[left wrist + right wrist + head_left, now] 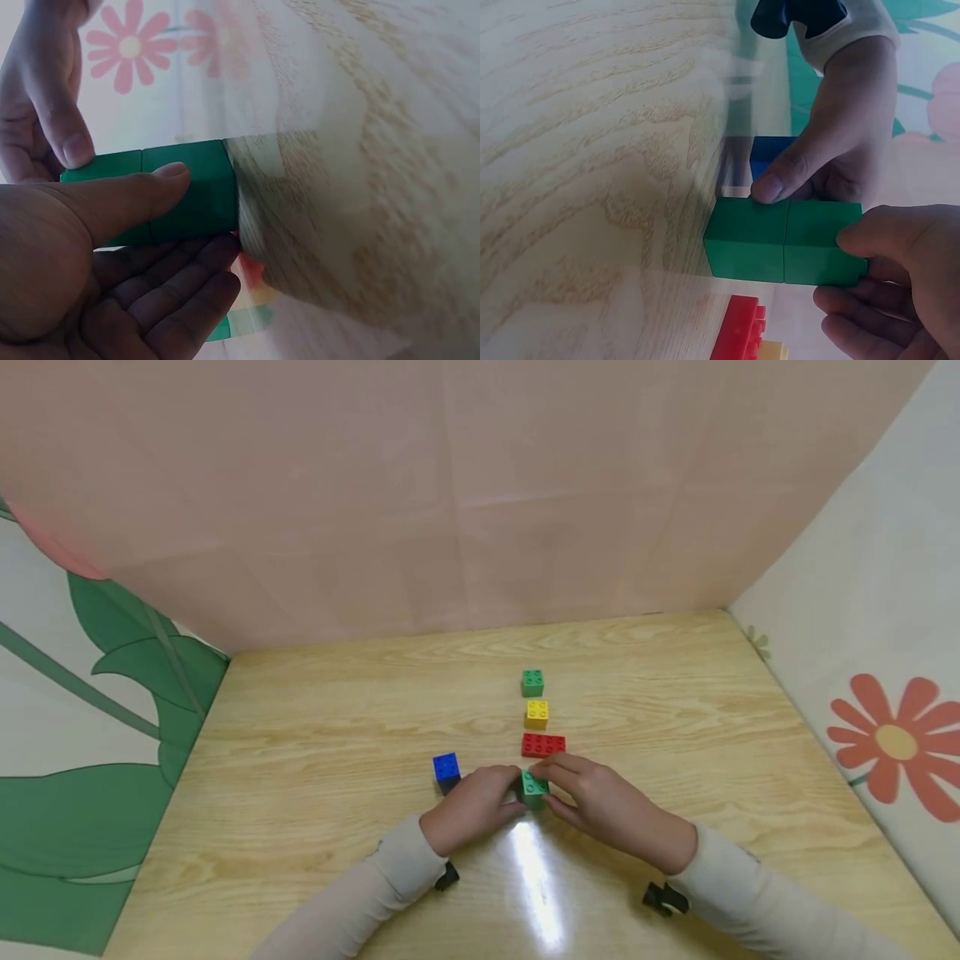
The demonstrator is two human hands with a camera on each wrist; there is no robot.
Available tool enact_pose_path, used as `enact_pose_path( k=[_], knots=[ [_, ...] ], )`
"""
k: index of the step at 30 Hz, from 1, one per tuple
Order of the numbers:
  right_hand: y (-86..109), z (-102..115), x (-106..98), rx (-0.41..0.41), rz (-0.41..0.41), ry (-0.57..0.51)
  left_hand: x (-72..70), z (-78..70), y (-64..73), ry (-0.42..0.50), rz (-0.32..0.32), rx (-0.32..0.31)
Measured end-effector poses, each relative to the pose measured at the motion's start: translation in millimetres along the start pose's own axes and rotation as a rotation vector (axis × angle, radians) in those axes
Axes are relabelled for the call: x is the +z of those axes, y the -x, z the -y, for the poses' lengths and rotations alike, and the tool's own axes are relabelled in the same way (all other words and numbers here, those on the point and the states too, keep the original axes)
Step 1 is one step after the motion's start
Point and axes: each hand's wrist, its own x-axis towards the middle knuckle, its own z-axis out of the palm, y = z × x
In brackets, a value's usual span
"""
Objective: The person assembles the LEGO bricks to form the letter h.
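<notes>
Two green toy bricks (534,787) stand stacked one on the other on the table. My left hand (476,806) holds the stack, its thumb (161,184) reaching across onto the lower brick (191,202) and its fingers along the far side. My right hand (611,806) pinches the upper brick (825,244) between thumb and fingers. The seam between the bricks shows as a thin line in both wrist views. Just left of my left hand is a blue brick (447,768), partly hidden.
Behind the hands, a long red brick (543,744), a yellow brick (537,714) and another green brick (532,682) form a row going away. The wooden table (337,710) meets a pink wall (450,510) at the back and a flowered panel (892,610) at right.
</notes>
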Motion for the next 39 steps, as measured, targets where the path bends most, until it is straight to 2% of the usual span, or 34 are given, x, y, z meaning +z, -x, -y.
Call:
enact_pose_path(
  k=[9,18,29,39],
  knots=[
    [-2.1,-2.3,-2.8,0.007,0.026,-0.035,-0.8,-1.8,-0.9,0.028,0.019,-0.031],
    [-4.4,-3.2,-2.6,0.028,0.063,-0.042,0.5,-1.3,-0.9,0.018,0.02,-0.034],
    [-5.6,-2.1,-3.8,0.04,0.059,-0.089,-1.7,-1.8,2.6,0.01,0.023,-0.029],
    [-6.0,-1.5,-4.4,0.095,0.084,-0.112,0.6,-1.8,0.6,0.04,0.019,-0.032]
  ],
)
